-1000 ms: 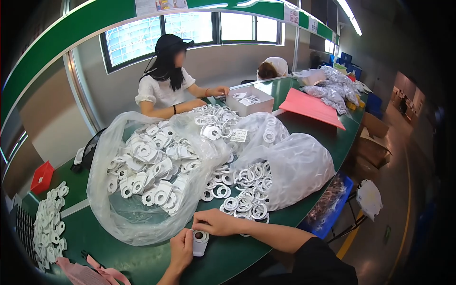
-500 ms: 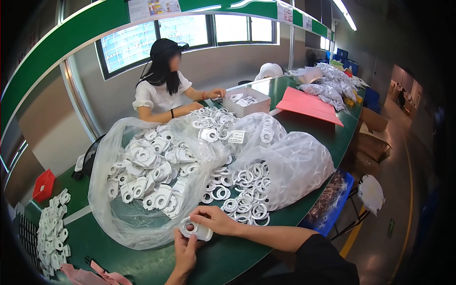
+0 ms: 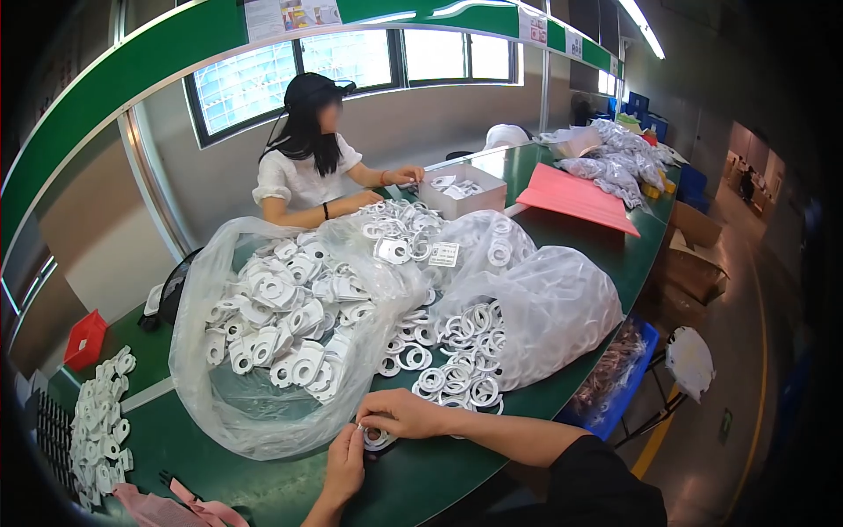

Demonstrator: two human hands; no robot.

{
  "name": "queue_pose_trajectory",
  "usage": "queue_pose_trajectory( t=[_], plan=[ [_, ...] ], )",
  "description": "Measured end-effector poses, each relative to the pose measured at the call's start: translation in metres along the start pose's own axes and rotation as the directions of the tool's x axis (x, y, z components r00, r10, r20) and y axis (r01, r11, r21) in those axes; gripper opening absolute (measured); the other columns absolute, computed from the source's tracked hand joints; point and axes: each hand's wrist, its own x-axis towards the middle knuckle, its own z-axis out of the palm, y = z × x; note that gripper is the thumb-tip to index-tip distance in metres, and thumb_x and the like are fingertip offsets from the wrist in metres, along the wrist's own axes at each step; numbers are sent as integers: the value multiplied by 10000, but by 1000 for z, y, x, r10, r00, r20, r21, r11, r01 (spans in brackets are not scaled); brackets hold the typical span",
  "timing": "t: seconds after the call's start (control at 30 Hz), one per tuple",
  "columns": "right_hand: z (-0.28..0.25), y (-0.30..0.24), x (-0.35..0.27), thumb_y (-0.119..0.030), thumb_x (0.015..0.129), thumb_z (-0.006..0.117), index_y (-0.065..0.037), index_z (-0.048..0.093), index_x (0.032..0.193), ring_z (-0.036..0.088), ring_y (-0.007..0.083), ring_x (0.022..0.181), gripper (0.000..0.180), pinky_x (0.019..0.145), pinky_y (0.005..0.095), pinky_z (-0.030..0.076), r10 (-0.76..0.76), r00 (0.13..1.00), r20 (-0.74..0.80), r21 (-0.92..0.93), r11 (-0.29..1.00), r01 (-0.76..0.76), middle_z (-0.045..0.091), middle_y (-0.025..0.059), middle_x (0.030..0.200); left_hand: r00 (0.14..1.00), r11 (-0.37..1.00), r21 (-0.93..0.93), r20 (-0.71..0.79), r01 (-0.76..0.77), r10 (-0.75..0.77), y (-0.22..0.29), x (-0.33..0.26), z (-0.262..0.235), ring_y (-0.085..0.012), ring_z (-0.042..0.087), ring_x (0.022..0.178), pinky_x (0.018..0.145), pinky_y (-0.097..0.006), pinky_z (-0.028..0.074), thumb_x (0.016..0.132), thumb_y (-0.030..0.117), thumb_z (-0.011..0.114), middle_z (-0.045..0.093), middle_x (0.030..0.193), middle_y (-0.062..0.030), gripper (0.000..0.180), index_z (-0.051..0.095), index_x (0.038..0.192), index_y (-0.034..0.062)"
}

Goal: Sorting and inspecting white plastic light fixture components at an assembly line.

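Observation:
Near the table's front edge, both hands are closed on one white plastic piece with a round hole [image 3: 378, 442]. My left hand [image 3: 345, 461] pinches its left edge with fingertips and thumb. From above and the right, my right hand [image 3: 402, 415] grips the same piece and covers much of it. Just beyond them, a large clear plastic bag [image 3: 255, 430] lies spread with many flat white plates with holes [image 3: 303, 360] in it. Loose white rings [image 3: 457, 378] spill from a second filled bag [image 3: 562, 307] to the right.
Across the green table [image 3: 421, 492] a co-worker [image 3: 312, 167] sits by a box [image 3: 465, 202] of white parts. A pink board [image 3: 575, 200] lies farther right. White parts [image 3: 101, 422] are heaped at left, near a red bin [image 3: 85, 341]. A blue crate [image 3: 628, 378] stands below the right edge.
The white piece has tilted between my hands and shows less of its face. My right hand has shifted further over it. My left fingers have come together at its edge.

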Motion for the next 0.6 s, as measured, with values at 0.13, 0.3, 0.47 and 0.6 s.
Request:
queue_pose_trajectory(
  t=[0.13,0.3,0.47,0.6],
  plan=[
    [-1,5,-2,-168,846,570,-10,550,836,560,184,621,160,587,284,431,40,999,19,-130,991,-38,550,81,658,990,950,301,-82,-87,116,-3,0,-2,-110,412,513,501,-279,354,920,190,424,482,569,-67,295,522,731,-14],
    [-9,-1,-2,-230,846,567,-14,518,789,503,197,546,229,521,321,372,126,985,120,-192,976,-102,530,107,607,998,950,310,-37,-40,54,-1,-2,-4,-104,376,494,473,-297,319,901,192,457,416,509,-68,313,505,681,-27],
    [-7,-2,-3,-239,856,548,-18,503,782,477,243,525,237,514,343,361,99,988,118,-176,981,-77,521,138,606,998,959,278,-7,-63,68,1,-2,-5,-86,370,509,472,-287,309,901,184,458,415,516,-42,305,509,686,-25],
    [-3,0,-4,-247,861,541,-20,491,784,475,292,535,245,513,355,355,88,992,96,-188,980,-68,494,153,600,999,972,233,-2,-35,36,3,-1,-5,-73,366,522,477,-271,305,905,185,457,422,531,-11,312,501,677,-25]
  ],
)
